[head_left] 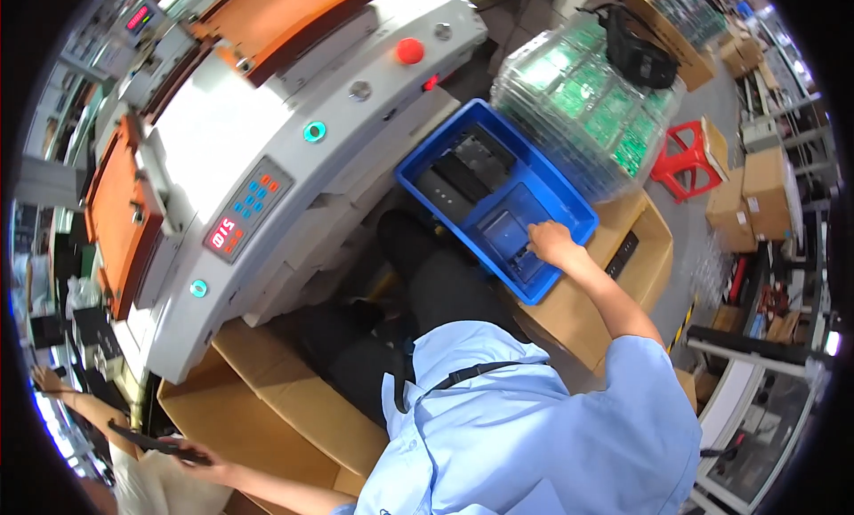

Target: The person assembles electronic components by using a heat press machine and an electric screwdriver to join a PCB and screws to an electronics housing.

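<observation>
My left hand point(197, 460), at the lower left, is closed around one end of a thin, dark, curved part point(142, 438). Its exact kind cannot be made out. My right hand point(551, 242) reaches over the near end of a blue plastic bin point(571, 200), fingers curled together. Whatever those fingers pinch, if anything, is hidden. Just below the fingertips lies a small dark piece point(523, 264) on the bin's floor. Flat black parts point(463, 173) lie in the far half of the bin.
A white machine with orange plates point(116, 217) and a control panel point(247, 211) stands left. Clear trays of green boards point(587, 106) are stacked beyond the bin. Cardboard boxes point(285, 399) flank my legs. Another person's arm point(84, 404) shows at far left. A red stool point(687, 164) stands right.
</observation>
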`<state>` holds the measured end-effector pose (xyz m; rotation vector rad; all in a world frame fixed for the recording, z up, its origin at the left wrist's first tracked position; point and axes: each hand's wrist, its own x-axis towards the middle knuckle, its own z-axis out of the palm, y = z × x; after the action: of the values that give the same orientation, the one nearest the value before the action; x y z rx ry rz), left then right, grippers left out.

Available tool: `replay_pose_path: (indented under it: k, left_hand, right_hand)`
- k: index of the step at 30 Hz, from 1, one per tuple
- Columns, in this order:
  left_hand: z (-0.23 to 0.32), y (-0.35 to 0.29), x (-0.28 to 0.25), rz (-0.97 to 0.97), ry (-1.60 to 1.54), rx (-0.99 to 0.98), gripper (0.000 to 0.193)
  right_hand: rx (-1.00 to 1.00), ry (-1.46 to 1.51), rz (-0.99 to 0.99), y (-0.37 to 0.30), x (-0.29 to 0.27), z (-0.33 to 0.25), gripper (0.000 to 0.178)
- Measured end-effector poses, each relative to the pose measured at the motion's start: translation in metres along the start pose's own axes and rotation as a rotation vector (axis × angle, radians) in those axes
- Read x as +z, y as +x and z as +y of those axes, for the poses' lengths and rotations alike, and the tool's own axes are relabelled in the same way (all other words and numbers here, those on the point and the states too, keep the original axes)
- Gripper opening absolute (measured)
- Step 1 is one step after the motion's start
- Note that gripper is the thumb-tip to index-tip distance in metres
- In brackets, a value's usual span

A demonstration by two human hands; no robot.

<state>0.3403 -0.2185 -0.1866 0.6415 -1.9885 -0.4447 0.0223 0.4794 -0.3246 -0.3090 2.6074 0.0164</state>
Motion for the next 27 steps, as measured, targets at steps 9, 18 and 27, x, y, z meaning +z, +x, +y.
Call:
replay_pose_path:
  k: [9,18,27]
  left_hand:
    - [0.197,-0.175,0.038,-0.121,-0.988,-1.306,0.044]
    - [0.255,-0.180,0.102,-0.616,-1.105,-1.144,0.045]
    - [0.258,-0.181,0.103,-0.633,-1.240,-1.150,0.050]
  right_hand:
    - [-0.015,-0.250,-0.223,0.049,0.077,-0.007,0.065]
    - [0.113,-0.222,-0.174,0.053,0.072,0.004,0.054]
    - [-0.340,0.255,0.299,-0.025,-0.069,-0.075,0.030]
